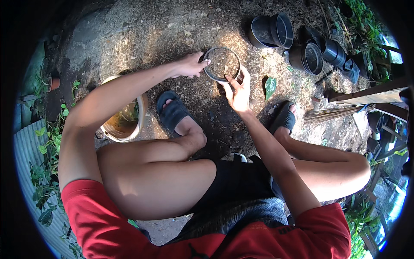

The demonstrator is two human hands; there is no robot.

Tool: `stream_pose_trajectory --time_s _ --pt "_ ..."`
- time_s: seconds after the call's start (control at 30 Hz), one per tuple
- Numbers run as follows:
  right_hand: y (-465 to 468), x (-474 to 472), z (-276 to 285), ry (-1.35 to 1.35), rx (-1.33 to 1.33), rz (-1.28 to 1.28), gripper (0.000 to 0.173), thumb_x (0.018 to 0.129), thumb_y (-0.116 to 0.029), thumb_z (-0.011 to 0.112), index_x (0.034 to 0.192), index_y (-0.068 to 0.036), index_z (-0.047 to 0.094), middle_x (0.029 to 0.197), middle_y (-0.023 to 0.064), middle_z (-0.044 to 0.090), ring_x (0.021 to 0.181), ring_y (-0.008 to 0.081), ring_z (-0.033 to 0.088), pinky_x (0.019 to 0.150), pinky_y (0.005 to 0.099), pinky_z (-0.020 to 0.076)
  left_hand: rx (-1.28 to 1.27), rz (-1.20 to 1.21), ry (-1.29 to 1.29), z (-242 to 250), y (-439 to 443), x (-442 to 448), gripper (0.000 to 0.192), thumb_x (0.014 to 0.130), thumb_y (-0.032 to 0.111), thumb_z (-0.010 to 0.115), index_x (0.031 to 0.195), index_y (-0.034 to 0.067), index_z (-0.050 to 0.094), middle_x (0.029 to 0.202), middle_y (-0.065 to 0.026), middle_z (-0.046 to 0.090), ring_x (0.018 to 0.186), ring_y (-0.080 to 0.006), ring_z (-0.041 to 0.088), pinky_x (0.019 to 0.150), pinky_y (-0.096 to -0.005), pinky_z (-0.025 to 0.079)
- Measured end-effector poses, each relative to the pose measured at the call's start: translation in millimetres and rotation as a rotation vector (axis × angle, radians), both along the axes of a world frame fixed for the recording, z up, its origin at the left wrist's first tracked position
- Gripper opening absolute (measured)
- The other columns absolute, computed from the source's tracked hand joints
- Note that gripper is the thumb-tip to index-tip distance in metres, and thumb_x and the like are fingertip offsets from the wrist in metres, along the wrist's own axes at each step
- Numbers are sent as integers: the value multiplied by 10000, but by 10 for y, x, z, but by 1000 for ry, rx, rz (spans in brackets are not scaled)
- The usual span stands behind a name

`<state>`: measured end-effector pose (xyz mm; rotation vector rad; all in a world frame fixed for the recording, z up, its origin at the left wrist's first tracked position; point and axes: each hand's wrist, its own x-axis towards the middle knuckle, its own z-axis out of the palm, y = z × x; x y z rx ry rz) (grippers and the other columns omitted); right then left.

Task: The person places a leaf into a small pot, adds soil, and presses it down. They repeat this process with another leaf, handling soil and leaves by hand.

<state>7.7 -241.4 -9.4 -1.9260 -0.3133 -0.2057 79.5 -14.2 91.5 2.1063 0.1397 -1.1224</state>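
Observation:
In front of my feet I hold a round, thin-rimmed dark ring or shallow pot [239, 57]. Light brown, flaky ground or material shows within its rim; I cannot tell whether it has a bottom. My left hand [191, 65] grips the rim at its left side, thumb on the edge. At the lower right, my right hand [239, 94] holds the same rim, with fingertips over its near edge. Under my left forearm stands a cream-rimmed bucket [124, 140] containing murky brownish water, partly hidden by the arm. A single green leaf [270, 88] lies right of my right hand.
Black plastic pots [282, 30] lie at the upper right, with more stacked black pots [305, 59] beside them. A stick broom [338, 114] lies near a wooden beam [372, 92]. Plants and a corrugated sheet [30, 152] line the left edge. My sandalled feet flank the work spot.

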Motion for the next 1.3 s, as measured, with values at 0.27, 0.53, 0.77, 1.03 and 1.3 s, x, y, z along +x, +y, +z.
stream_pose_trajectory --time_s 0.27,0.53,0.77,1.03,1.3 --pt "-64 12 117 -51 -167 114 1186 707 -277 945 1604 30 233 1562 300 331 1331 431 475 1139 467 394 -263 213 49 -296 204 -113 289 1036 40 432 1313 -29 479 978 -176 702 884 -222 753 717 -336 640" --pt "24 577 375 475 85 99 1073 846 -389 833 1625 -33 187 1583 288 333 1443 392 383 1217 502 290 -498 509 198 -313 -29 -37 390 1126 353 343 1137 -8 491 923 -158 684 726 -217 651 692 -372 600" --pt "162 791 386 584 19 234 1013 918 -338 809 1623 0 165 1592 267 305 1402 306 402 1185 420 318 -388 541 204 -225 109 151 383 1127 301 347 1001 3 553 863 -131 663 697 -219 650 691 -379 624" --pt "227 601 684 147 -80 172 1189 735 -182 936 1609 -3 150 1564 263 321 1433 357 378 1190 457 356 -394 403 -227 -235 95 77 164 1046 66 403 1116 -36 511 826 -156 679 696 -202 703 584 -323 623" --pt "-50 388 347 271 -61 271 1230 667 -230 943 1561 18 137 1435 284 503 1319 364 546 1149 439 420 -273 196 -142 -208 31 -254 443 1058 59 442 1477 3 310 1028 -178 686 870 -201 716 703 -362 615"
